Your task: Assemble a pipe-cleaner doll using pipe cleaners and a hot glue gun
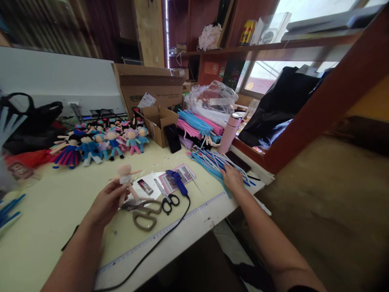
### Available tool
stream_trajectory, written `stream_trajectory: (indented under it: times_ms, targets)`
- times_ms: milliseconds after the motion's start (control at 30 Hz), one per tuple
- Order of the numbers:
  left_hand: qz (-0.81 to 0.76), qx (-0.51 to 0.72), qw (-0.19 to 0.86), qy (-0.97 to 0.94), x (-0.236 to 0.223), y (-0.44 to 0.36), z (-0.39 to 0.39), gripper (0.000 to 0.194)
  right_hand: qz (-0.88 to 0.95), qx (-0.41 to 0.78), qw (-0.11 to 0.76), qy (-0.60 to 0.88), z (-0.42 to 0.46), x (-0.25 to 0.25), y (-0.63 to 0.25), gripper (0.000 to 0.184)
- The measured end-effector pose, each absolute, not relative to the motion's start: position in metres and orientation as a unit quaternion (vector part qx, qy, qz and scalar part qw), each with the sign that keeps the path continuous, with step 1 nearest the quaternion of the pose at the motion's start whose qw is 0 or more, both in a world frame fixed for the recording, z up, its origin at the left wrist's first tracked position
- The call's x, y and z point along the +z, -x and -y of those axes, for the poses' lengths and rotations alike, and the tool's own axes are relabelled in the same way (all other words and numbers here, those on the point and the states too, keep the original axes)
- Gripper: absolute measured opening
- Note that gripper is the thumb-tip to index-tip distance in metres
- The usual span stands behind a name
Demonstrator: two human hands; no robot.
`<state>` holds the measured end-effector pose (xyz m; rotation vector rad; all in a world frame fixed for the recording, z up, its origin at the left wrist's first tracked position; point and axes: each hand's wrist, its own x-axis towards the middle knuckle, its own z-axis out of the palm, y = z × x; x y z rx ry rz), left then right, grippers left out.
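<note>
My left hand (pixel 107 200) is closed around a small beige pipe-cleaner doll (pixel 125 172), held upright over the table. The doll has a round head, arms spread out and a white patch on its body. At the right edge of the table, my right hand (pixel 233 179) rests on a loose bundle of blue, white and purple pipe cleaners (pixel 206 162), its fingers curled onto the strands. The fingertips are partly hidden among them. Below the doll lie large tan-handled scissors (pixel 145 219), and beside them black-handled scissors (pixel 168 201) and a blue glue gun (pixel 179 182).
Finished dolls (pixel 112 142) crowd the back left. Cardboard boxes (pixel 152 87), a dark phone (pixel 172 138), stacked pipe cleaners (pixel 194 123) and a pink bottle (pixel 230 134) line the back. The glue gun's cord (pixel 158 243) runs across the front edge.
</note>
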<state>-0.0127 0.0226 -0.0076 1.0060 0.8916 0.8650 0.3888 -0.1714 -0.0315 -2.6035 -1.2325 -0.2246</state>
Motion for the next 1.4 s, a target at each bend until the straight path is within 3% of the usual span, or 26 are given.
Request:
stream_trajectory:
  times_ms: [200,367,633,800,933,1067,1233,1400]
  targets:
    - [-0.415,0.393,0.692,-0.442,-0.007,0.011,-0.023,0.033,0.451,-0.081,0.122,0.881,0.171,-0.03,-0.391,0.039]
    - [-0.418,0.399,0.689,-0.438,-0.007,0.009,-0.023,0.033,0.371,-0.124,0.118,0.913,0.176,-0.021,-0.404,0.048]
    - [-0.4,0.4,0.689,-0.453,-0.01,0.012,-0.026,0.04,0.427,-0.083,0.103,0.895,0.177,-0.024,-0.395,0.036]
    - [-0.391,0.415,0.686,-0.452,-0.005,0.01,-0.019,0.044,0.462,-0.162,0.234,0.84,0.17,0.002,-0.385,0.04]
    - [-0.372,0.423,0.691,-0.452,-0.004,0.008,-0.017,0.04,0.571,-0.094,0.301,0.758,0.143,0.018,-0.351,0.031]
    - [-0.367,0.43,0.682,-0.465,-0.007,0.009,-0.016,0.038,0.583,0.03,0.231,0.778,0.106,0.011,-0.31,0.019]
    - [-0.345,0.438,0.682,-0.474,-0.006,0.009,-0.013,0.036,0.543,0.065,0.141,0.826,0.073,-0.014,-0.295,0.013]
    - [-0.327,0.447,0.699,-0.452,-0.005,0.008,-0.012,0.035,0.552,0.092,0.147,0.815,0.062,-0.03,-0.299,0.009]
